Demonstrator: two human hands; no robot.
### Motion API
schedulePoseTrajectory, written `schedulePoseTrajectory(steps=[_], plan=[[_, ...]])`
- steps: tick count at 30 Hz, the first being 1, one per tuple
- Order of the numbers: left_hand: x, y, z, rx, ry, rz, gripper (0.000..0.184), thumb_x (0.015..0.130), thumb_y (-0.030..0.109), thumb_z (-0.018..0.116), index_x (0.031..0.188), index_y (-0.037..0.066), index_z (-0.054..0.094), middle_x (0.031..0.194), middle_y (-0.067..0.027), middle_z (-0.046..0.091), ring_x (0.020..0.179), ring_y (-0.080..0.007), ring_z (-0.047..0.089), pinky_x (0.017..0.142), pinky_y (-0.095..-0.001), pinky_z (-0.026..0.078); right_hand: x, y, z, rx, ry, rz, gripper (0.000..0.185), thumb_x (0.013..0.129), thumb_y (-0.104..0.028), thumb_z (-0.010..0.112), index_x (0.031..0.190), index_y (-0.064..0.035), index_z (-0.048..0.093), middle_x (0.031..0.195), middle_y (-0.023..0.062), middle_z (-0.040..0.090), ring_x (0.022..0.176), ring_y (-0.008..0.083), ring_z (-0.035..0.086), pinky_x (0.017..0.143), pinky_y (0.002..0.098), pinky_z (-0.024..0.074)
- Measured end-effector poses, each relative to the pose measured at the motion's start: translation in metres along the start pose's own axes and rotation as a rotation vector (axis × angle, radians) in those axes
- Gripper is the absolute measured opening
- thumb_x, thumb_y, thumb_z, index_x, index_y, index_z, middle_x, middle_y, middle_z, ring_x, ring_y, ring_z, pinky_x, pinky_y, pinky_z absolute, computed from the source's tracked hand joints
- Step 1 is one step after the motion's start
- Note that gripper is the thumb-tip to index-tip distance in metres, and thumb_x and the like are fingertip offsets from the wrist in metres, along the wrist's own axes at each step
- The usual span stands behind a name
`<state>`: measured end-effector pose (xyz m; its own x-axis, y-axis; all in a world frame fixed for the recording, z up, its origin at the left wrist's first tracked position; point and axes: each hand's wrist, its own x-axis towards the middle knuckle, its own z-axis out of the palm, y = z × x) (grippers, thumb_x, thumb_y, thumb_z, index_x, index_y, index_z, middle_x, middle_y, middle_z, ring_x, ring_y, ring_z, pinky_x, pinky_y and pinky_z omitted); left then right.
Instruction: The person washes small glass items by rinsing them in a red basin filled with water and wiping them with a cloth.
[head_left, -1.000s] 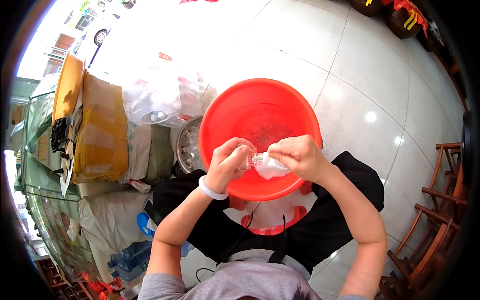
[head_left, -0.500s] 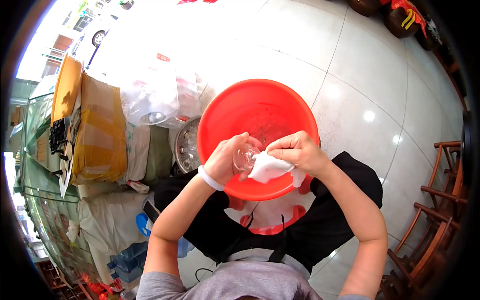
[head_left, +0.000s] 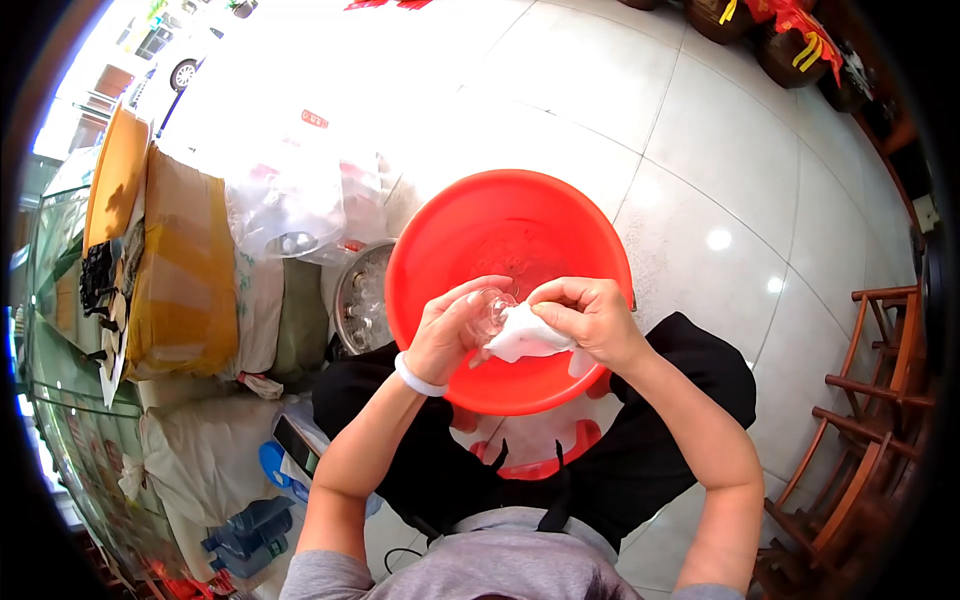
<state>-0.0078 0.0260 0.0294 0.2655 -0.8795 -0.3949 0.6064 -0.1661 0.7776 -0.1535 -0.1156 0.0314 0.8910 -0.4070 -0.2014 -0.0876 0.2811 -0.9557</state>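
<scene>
My left hand (head_left: 447,330) is wrapped round a small clear glass (head_left: 488,311), held tilted above the red basin (head_left: 440,225). In my right hand (head_left: 595,318), thumb and fingers pinch a white cloth (head_left: 530,334), whose near end lies at the mouth of the glass. The rest of the cloth hangs down below my fingers. Shallow water shows at the bottom of the basin. To the left of the basin stands a metal bowl (head_left: 343,307) with several clear glasses (head_left: 368,305) in it.
Clear plastic bags (head_left: 290,205) and a taped cardboard box (head_left: 185,265) stand at the left. A phone (head_left: 294,440) lies by my left knee. Wooden chairs (head_left: 860,440) are at the right, dark jars (head_left: 790,55) at the far right. Tiled floor (head_left: 720,180) surrounds the basin.
The whole view has shifted slightly. My hands remain over the basin with the glass and the cloth; the right hand's fingers and the cloth's folds have turned a little.
</scene>
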Motion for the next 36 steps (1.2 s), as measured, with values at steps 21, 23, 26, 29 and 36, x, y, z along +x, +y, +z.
schedulePoseTrajectory(steps=[21,23,26,29,36], plan=[[0.0,-0.002,-0.001,-0.037,0.044,-0.213,0.037,0.094,0.033,0.04,0.095,0.0,0.058,0.067,-0.0044,0.054,0.04,-0.0074,0.036,0.033,-0.0184,0.02,0.002,0.007,-0.002,-0.235,-0.087,-0.197,0.012,0.081,-0.003,0.057,0.09,0.0032,0.063,0.074,0.0072,0.065,0.066,0.0101,0.061,0.059,0.023,0.0477],[-0.001,0.001,0.004,-0.035,0.062,-0.177,0.03,0.093,0.03,0.044,0.093,0.002,0.053,0.064,-0.0045,0.053,0.038,-0.0081,0.038,0.031,-0.0193,0.019,0.003,0.011,-0.002,-0.027,-0.044,-0.033,0.013,0.082,-0.004,0.056,0.09,0.0038,0.064,0.077,0.0076,0.065,0.069,0.0106,0.061,0.062,0.0229,0.0482],[-0.002,0.003,0.01,-0.06,0.1,-0.17,0.023,0.091,0.027,0.05,0.087,0.004,0.046,0.062,-0.0048,0.052,0.035,-0.0089,0.04,0.029,-0.0199,0.02,0.006,0.019,-0.003,0.264,0.041,0.2,0.015,0.084,-0.007,0.056,0.093,0.0035,0.063,0.083,0.0094,0.065,0.072,0.0133,0.062,0.067,0.024,0.0503],[0.0,0.002,0.012,-0.074,0.111,-0.198,0.025,0.089,0.025,0.055,0.083,0.006,0.041,0.061,-0.0052,0.051,0.033,-0.0095,0.041,0.028,-0.0201,0.022,0.007,0.03,-0.004,0.518,0.066,0.309,0.016,0.085,-0.01,0.057,0.095,0.0024,0.061,0.084,0.0093,0.065,0.074,0.0141,0.063,0.068,0.0255,0.0515],[-0.002,0.003,0.014,0.068,0.23,-0.115,0.018,0.09,0.019,0.051,0.081,0.007,0.042,0.056,-0.0055,0.05,0.034,-0.0095,0.039,0.029,-0.0204,0.022,0.006,0.042,-0.002,0.575,0.017,0.342,0.018,0.085,-0.012,0.058,0.096,0.002,0.062,0.082,0.0066,0.065,0.07,0.0115,0.062,0.063,0.0229,0.0504]])
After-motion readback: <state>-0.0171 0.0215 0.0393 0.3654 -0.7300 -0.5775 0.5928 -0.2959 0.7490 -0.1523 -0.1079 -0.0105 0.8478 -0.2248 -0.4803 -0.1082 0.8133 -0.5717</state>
